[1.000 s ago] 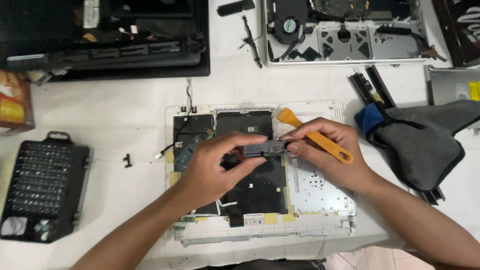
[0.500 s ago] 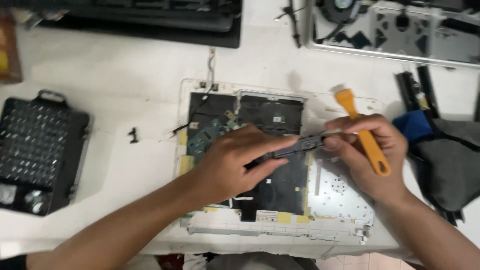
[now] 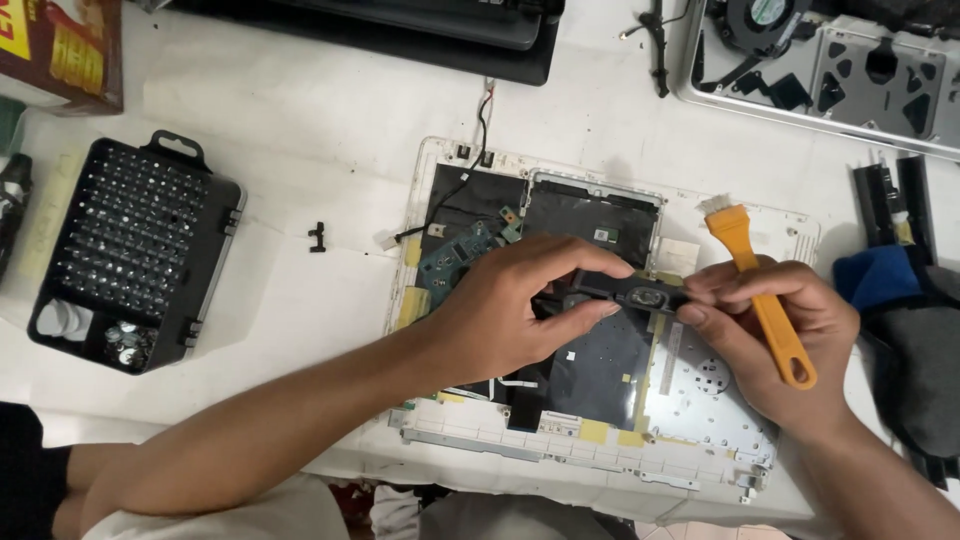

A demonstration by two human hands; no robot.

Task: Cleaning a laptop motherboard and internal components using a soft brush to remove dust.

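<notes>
Pinching a small dark speaker module point(image 3: 640, 292) between thumb and fingers, the left hand point(image 3: 510, 310) holds it just above the opened white laptop base point(image 3: 770, 225), over the black inner sheet. The right hand point(image 3: 775, 335) grips the module's right end with its fingertips while its curled fingers also clasp an orange brush point(image 3: 755, 290), bristles pointing far. Both hands cover the base's middle. Left of it lie a tiny black part point(image 3: 318, 237) and a black screwdriver bit case point(image 3: 135, 250). A grey-and-blue cloth point(image 3: 900, 320) lies right; another opened laptop point(image 3: 830, 60) sits far right.
</notes>
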